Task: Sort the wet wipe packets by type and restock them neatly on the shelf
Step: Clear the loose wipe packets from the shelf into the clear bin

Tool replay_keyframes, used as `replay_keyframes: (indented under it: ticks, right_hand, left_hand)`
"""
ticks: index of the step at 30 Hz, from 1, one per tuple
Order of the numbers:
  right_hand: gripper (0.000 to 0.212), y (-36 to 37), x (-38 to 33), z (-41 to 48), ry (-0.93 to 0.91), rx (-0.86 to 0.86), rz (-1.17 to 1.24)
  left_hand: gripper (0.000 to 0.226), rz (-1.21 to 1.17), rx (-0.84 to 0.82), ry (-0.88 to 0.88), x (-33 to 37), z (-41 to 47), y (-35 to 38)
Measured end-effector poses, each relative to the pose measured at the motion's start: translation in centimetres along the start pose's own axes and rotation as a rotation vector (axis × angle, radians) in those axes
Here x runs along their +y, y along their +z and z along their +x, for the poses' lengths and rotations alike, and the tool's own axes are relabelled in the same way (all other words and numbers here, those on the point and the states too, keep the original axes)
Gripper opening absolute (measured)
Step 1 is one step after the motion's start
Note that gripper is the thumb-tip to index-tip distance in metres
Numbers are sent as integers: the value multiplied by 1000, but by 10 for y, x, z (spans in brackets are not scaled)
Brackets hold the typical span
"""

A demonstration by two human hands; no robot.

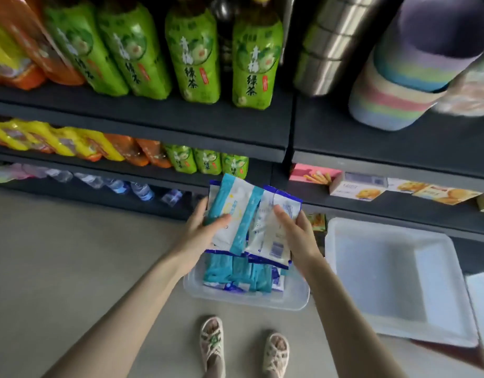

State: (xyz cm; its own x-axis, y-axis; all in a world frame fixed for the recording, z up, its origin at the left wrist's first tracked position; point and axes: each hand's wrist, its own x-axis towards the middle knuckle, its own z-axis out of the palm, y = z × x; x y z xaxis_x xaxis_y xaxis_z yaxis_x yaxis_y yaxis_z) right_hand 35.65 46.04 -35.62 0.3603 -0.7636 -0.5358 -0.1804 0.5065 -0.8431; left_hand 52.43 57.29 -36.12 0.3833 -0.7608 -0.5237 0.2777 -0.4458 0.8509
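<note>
Two sandalled feet (243, 347) stand on the pale floor (58, 268) at the bottom of the view. Just beyond them sits a clear tub (298, 298) on the floor, holding a loose heap of packets (241, 274), teal ones mixed with white-and-blue ones, lying flat at mixed angles.

Both bare arms reach forward over the tub. The left hand (205, 227) is closed on a teal packet (231, 214), thumb across its face and fingers behind its left edge. The right hand (295, 233) grips a white packet (279, 227), thumb pressed on its front and fingers wrapped behind its right edge. The two bundles touch side by side, fanned between the hands directly above the tub. Each packet is long and narrow, its long axis running away from the person, upper ends tipped slightly right toward the shelves. More packets seem stacked behind each front one; how many cannot be told.

To the right of the tub a larger white bin (344, 241) lies on the floor.

Farther off stand dark shelves (181, 115). Water bottles (142, 190) lie lowest on the left, snack boxes (355, 188) on the right. Higher up stand green tea bottles (256, 64), yellow and orange bags (58, 140), a steel cup (333, 45) and a striped roll (399, 85).
</note>
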Motion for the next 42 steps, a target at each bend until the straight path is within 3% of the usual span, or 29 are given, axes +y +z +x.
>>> replay_keyframes:
  ticks: [5, 8, 10, 17, 22, 27, 34, 38, 42]
  right_hand:
    - [77, 23, 114, 71, 127, 93, -217]
    - [48, 37, 160, 103, 159, 172, -291]
    - [42, 41, 191, 124, 161, 209, -375]
    - [54, 43, 268, 187, 105, 308, -680]
    - [66, 38, 306, 197, 107, 121, -887]
    - [75, 36, 306, 192, 200, 28, -935]
    - [52, 16, 243, 150, 195, -174, -1052]
    - [40, -4, 162, 103, 105, -176, -1102]
    - [39, -37, 58, 44, -74, -88, -1129]
  left_hand:
    - [45, 173, 33, -133, -94, 57, -23]
    - [35, 251, 89, -162, -145, 93, -30]
    - [34, 337, 100, -143, -178, 116, -32]
    - [63, 579, 88, -14, -269, 177, -36]
    - [93, 696, 93, 8, -309, 190, -41]
    - [88, 760, -20, -64, -294, 178, -42]
    - [46, 1130, -238, -155, -228, 138, -38]
    - [36, 1237, -277, -23, -156, 97, -13]
    - [30, 1312, -165, 246, -53, 53, 30]
